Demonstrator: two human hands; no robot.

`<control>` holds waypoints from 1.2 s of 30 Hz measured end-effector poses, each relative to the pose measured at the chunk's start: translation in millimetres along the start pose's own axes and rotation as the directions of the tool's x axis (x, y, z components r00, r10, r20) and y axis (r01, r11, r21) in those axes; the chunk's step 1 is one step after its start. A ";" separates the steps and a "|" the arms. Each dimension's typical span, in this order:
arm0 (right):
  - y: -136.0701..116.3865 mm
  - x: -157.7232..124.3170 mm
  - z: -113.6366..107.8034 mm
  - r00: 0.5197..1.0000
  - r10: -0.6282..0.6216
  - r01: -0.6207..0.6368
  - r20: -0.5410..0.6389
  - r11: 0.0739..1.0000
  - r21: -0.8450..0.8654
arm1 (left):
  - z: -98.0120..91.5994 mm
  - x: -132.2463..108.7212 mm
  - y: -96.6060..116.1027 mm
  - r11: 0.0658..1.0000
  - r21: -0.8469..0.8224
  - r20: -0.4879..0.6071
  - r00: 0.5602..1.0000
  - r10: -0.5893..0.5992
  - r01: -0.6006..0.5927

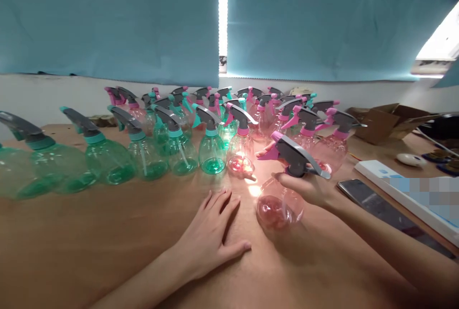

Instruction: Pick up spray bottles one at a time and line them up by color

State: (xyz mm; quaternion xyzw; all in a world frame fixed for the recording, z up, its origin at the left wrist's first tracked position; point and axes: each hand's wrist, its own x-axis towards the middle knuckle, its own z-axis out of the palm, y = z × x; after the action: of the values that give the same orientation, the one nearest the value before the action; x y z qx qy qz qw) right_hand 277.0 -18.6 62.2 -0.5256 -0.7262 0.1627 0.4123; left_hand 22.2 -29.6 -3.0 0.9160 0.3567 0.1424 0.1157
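"Pink spray bottle, where?"
"Before the rows, its neck in the curled right hand; the left hand is spread, empty."
"Finished?"
"Green bottles and pink ones stand beyond, sprayers fitted; this one's not among them yet."

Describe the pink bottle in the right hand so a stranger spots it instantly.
On the wooden table, look before the rows of green and pink spray bottles. Right of the left hand is the pink bottle: the only one held, the right hand gripping its neck.
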 end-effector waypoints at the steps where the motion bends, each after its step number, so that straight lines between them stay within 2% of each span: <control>1: -3.2 1.4 0.0 1.000 0.006 -0.006 -0.009 1.000 0.018 | 1.7 -0.5 -1.4 1.000 0.002 -0.010 1.000 0.006 -0.006; 7: -24.1 9.5 3.9 0.996 0.038 -0.053 0.082 0.980 0.190 | 4.3 -0.9 -3.9 1.000 0.004 -0.027 1.000 0.016 -0.015; 12: -20.4 11.1 4.9 0.998 0.014 -0.023 0.064 0.991 0.130 | 3.6 -0.3 -3.6 1.000 0.022 -0.018 1.000 0.016 -0.016; 14: -19.9 11.9 5.2 0.996 0.006 -0.016 0.094 0.994 0.109 | 4.1 -0.5 -4.1 1.000 0.022 -0.021 1.000 0.017 -0.016; 18: -23.5 13.2 6.6 0.992 -0.029 0.010 0.119 0.988 0.153 | 2.2 0.0 -3.0 1.000 0.005 -0.026 1.000 0.008 -0.008; 22: -25.5 12.6 7.3 0.994 -0.040 0.018 0.103 0.979 0.204 | -4.1 2.0 1.8 0.999 0.013 0.045 0.998 -0.033 0.033; 25: -24.7 12.0 5.9 0.992 -0.005 -0.017 0.128 0.985 0.173 | -8.1 3.5 5.1 0.999 0.022 0.069 0.997 -0.047 0.045; 31: -18.3 12.0 4.3 0.991 -0.070 0.053 0.111 0.988 0.147 | -10.7 4.5 6.8 0.994 0.101 0.107 0.993 -0.049 0.038; 36: -9.7 11.7 4.5 0.986 -0.049 0.037 0.157 0.996 0.079 | -6.2 3.0 1.3 0.993 0.115 0.076 0.997 -0.029 0.020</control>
State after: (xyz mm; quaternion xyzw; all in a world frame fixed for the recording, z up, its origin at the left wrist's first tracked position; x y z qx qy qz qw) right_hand 266.2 -11.0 71.0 -0.4791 -0.7612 0.2223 0.3763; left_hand 23.0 -27.8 3.7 0.9215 0.3709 0.0844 0.0785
